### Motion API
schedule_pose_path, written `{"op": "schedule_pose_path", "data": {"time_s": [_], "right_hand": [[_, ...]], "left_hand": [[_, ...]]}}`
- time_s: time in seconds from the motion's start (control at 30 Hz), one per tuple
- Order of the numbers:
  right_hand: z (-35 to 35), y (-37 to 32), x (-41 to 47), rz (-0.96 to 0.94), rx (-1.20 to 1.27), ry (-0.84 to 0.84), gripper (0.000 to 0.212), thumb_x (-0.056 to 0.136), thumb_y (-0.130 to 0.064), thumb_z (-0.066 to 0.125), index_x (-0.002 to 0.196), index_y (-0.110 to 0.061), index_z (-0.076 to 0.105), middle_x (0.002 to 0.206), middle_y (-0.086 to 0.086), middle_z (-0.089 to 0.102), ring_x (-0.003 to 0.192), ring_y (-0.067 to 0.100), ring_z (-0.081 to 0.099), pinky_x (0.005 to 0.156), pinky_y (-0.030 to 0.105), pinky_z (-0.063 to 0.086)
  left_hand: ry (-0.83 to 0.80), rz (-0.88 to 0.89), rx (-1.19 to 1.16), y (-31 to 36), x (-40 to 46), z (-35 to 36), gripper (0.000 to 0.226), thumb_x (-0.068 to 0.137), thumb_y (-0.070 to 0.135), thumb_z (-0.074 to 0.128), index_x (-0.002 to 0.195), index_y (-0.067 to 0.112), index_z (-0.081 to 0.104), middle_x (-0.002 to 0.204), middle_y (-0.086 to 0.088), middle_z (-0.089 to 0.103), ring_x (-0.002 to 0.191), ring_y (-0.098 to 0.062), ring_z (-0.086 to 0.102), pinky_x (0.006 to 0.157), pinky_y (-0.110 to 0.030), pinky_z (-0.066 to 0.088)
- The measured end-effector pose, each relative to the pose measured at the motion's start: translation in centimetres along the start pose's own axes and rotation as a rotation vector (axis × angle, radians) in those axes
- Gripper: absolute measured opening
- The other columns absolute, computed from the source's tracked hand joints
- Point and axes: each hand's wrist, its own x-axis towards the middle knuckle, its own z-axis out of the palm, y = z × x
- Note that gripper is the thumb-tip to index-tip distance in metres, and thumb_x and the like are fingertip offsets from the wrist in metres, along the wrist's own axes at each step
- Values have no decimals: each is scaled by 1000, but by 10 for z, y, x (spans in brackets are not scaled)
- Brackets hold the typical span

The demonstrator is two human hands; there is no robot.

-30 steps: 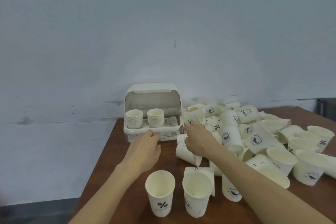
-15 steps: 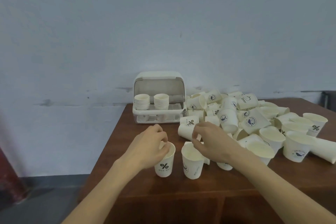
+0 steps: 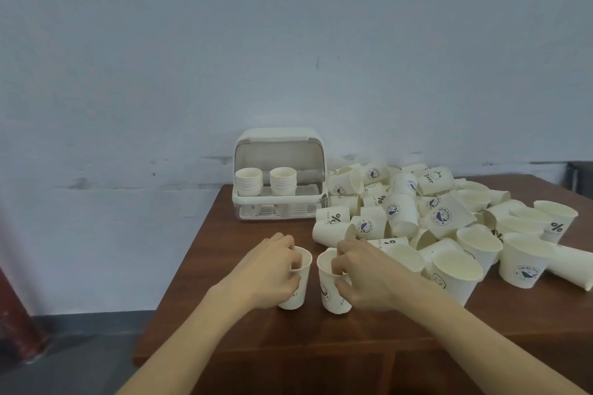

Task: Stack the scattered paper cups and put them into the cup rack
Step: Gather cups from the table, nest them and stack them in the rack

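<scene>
I pinch the rim of one upright white paper cup [image 3: 296, 282] with my left hand [image 3: 268, 269] and its neighbour cup [image 3: 332, 285] with my right hand [image 3: 365, 272], ready to nest them on the brown wooden desk [image 3: 224, 253].

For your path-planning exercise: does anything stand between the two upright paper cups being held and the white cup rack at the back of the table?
Nothing visible does. Bare brown wooden table lies between the two upright paper cups and the white plastic cup rack, whose front is open. The scattered cup pile sits to the right.
</scene>
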Motion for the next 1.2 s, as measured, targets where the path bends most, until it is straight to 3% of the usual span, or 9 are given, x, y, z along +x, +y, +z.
{"op": "schedule_pose_path", "data": {"time_s": [0.17, 0.33, 0.5, 0.77, 0.97, 1.07, 1.2], "right_hand": [[-3, -3, 15, -21, -8, 34, 23, 85, -27, 48, 70, -11, 54, 79, 3, 46, 80, 23, 44, 78, 33, 31], [-11, -3, 45, -13, 73, 70, 19, 83, -28, 48, 69, -14, 50, 79, -2, 43, 79, 20, 43, 72, 45, 47], [-23, -4, 81, -7, 104, 112, 20, 82, -19, 53, 65, -8, 54, 77, 3, 49, 75, 18, 45, 67, 33, 43], [-28, 2, 129, 22, 114, 152, 19, 87, -24, 54, 82, -10, 66, 89, 1, 56, 85, 17, 51, 76, 35, 48], [-26, 5, 161, 23, 91, 179, 20, 91, -24, 48, 87, -11, 63, 94, 3, 54, 93, 20, 49, 78, 34, 45], [-28, 11, 174, 29, 70, 241, 19, 92, -22, 47, 89, -11, 61, 96, 3, 50, 99, 20, 44, 74, 28, 39], [-34, 26, 192, 51, 65, 352, 20, 92, -19, 47, 91, -9, 64, 95, 4, 48, 102, 22, 43, 75, 35, 46]], "left_hand": [[80, -47, -18, -14, 8, -1, 15, 90, 28, 51, 90, 18, 62, 94, 7, 47, 91, -11, 41, 78, -28, 44], [171, -134, -41, -29, 22, -4, 14, 88, 28, 54, 91, 16, 62, 93, 5, 46, 92, -14, 44, 77, -33, 47], [271, -176, -50, -47, 35, -12, 14, 88, 27, 56, 89, 15, 62, 95, 5, 47, 95, -12, 41, 76, -34, 48], [367, -205, -88, -81, 51, -19, 10, 88, 28, 55, 88, 20, 61, 91, 10, 46, 90, -8, 43, 78, -28, 48], [402, -198, -43, -102, 63, -23, 12, 90, 29, 52, 90, 21, 62, 95, 9, 49, 91, -11, 43, 77, -24, 41], [417, -154, 13, -108, 70, -25, 12, 88, 24, 54, 82, 19, 62, 91, 5, 50, 89, -16, 45, 72, -24, 35], [429, -146, 8, -117, 84, -30, 9, 89, 23, 55, 83, 20, 63, 90, 7, 48, 89, -15, 44, 74, -26, 39]]}}
